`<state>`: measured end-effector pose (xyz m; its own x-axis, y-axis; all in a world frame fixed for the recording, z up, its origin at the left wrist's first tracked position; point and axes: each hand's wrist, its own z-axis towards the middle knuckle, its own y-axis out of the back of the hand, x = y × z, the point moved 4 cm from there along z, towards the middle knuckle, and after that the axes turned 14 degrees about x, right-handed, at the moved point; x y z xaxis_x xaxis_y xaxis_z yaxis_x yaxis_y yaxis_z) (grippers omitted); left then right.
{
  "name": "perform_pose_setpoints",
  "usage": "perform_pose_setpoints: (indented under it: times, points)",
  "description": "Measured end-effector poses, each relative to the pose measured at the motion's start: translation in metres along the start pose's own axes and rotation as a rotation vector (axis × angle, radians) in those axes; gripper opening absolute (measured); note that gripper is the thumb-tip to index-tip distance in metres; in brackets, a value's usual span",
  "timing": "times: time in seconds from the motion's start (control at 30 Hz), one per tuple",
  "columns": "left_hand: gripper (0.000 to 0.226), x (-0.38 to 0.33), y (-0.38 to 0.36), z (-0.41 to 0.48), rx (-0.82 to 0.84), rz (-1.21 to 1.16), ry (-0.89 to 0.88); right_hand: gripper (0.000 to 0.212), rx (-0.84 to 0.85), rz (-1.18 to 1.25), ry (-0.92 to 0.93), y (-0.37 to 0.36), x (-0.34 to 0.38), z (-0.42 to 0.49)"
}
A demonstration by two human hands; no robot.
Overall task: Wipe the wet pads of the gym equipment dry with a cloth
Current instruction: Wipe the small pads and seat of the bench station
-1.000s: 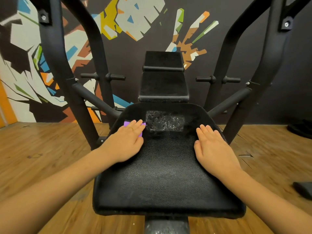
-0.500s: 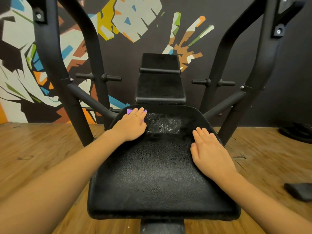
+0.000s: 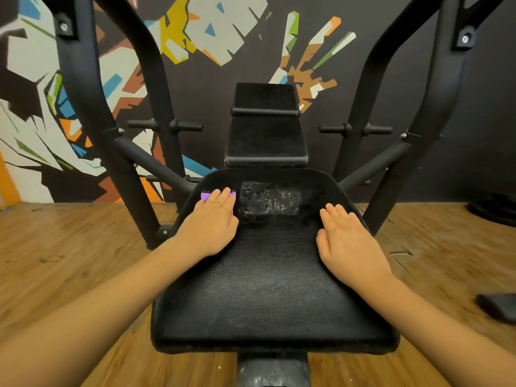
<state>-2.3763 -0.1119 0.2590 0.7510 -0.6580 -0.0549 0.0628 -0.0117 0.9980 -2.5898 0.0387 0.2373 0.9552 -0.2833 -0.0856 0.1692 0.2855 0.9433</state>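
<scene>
Head view — flat left hand (image 3: 208, 227) presses a small purple cloth (image 3: 205, 196) just left of the glistening wet patch (image 3: 269, 202); flat right hand (image 3: 351, 241) rests empty beyond.

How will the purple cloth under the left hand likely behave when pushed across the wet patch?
Probably soft and floppy: the purple cloth lies flat under the left hand, only edges showing. Likely to drag, not glide, on the grainy seat pad, perhaps bunching at the wet patch.
</scene>
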Motion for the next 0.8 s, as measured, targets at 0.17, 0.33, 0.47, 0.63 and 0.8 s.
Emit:
perform_pose_setpoints:
  times: [0.17, 0.33, 0.47, 0.63, 0.8]
  points:
    - [0.07, -0.022, -0.024, -0.047, -0.03, 0.018, -0.082, 0.06, -0.011, -0.01, 0.007, 0.0, 0.0, 0.001]
    - [0.063, -0.02, -0.012, -0.022, -0.009, -0.003, -0.089, 0.052, -0.004, -0.007, 0.001, 0.001, 0.001, -0.001]
    - [0.06, -0.029, -0.005, -0.004, -0.02, 0.024, -0.024, 0.059, 0.005, 0.005, -0.006, 0.002, 0.001, -0.002]
    - [0.07, -0.056, -0.037, -0.065, -0.085, 0.071, -0.162, 0.059, -0.001, 0.013, -0.003, -0.001, 0.0, 0.0]
    - [0.08, -0.044, -0.029, -0.049, -0.033, 0.059, -0.177, 0.056, 0.002, 0.023, 0.006, 0.001, 0.001, 0.001]
